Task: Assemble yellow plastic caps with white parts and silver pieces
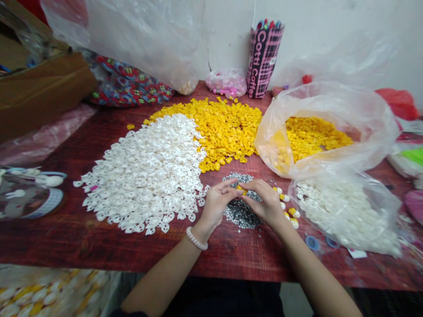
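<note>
My left hand (217,203) and my right hand (267,203) meet over a heap of tiny grey bits (243,215). A small yellow plastic piece (242,190) is pinched between the fingertips of both hands, which partly cover it. To the left of my left hand spreads a big pile of white plastic pieces (145,171) with small holes. Behind it lies a pile of yellow plastic pieces (228,127). Just right of my right hand are several small yellow-and-white pieces (292,212).
An open clear bag (366,99) of yellow pieces stands at right, above a bag of white pieces (346,211). A patterned paper cup (264,61) stands by the wall. At left are a cardboard box (46,88) and a tape roll (46,202). Finished-looking pieces (42,295) lie below the table edge.
</note>
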Demonstrator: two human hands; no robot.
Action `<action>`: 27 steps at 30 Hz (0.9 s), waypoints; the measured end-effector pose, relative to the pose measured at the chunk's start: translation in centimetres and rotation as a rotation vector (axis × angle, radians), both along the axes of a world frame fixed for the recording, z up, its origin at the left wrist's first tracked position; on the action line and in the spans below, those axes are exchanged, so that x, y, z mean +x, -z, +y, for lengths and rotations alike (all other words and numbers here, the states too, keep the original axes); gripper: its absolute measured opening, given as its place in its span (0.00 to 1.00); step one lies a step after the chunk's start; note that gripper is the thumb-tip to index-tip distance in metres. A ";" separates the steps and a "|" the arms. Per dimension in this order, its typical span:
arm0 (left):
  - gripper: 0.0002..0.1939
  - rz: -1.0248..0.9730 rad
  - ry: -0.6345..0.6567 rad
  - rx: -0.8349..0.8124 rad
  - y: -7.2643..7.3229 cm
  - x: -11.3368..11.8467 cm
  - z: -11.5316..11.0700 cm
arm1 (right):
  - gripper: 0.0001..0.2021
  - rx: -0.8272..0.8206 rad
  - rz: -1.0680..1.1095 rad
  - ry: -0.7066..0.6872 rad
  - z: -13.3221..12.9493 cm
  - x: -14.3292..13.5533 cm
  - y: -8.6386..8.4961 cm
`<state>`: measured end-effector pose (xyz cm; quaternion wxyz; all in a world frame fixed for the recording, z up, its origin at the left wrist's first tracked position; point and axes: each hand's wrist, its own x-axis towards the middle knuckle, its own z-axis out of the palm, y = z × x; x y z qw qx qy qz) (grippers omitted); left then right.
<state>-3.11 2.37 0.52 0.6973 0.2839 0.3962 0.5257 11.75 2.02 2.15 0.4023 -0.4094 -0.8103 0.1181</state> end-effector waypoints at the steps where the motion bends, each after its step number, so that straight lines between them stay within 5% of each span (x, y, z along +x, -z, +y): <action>1: 0.18 0.013 0.011 -0.005 0.0 0.0 0.0 | 0.10 -0.013 0.012 -0.003 0.1 0.2 0.1; 7: 0.14 0.071 0.029 0.049 -0.1 0.2 0.0 | 0.14 -0.175 -0.009 -0.114 0.9 1.4 0.2; 15: 0.11 0.075 0.061 0.053 0.4 0.0 0.2 | 0.12 -0.188 0.088 -0.033 0.8 1.1 0.7; 22: 0.07 0.404 -0.032 0.356 0.6 -0.3 0.0 | 0.14 -0.433 0.316 -0.022 -0.1 0.7 1.4; 27: 0.05 0.390 -0.099 0.499 0.9 -0.2 -0.1 | 0.12 -0.394 0.352 0.004 -0.7 0.5 1.2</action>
